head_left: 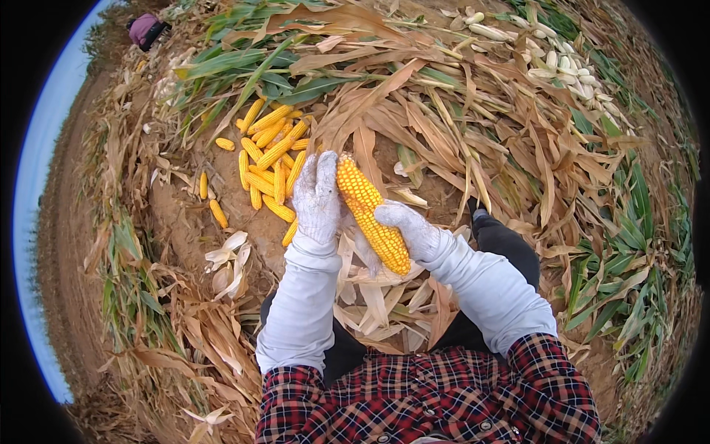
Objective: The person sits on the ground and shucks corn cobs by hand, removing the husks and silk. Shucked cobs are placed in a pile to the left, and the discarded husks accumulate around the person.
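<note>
A husked yellow ear of corn (372, 214) lies slantwise in front of me, its top end tilted to the left. My right hand (408, 228), in a dirty white glove, grips it with the thumb across the kernels and the fingers mostly hidden underneath. Beside the ear's upper left side is my left hand (318, 196), gloved too, with its fingers stretched upward; whether it touches the ear is hard to tell. Just beyond that hand, a pile of bare yellow corn ears (274, 159) rests on the soil. Peeled husks (377, 307) lie below the held ear, between my legs.
Dry brown corn stalks and leaves (436, 118) spread across the ground ahead and right. Pale ears (573, 70) are heaped at the far right. Loose ears (217, 213) and an opened husk (231, 263) lie on the left. A pink and black item (146, 31) shows at the far left.
</note>
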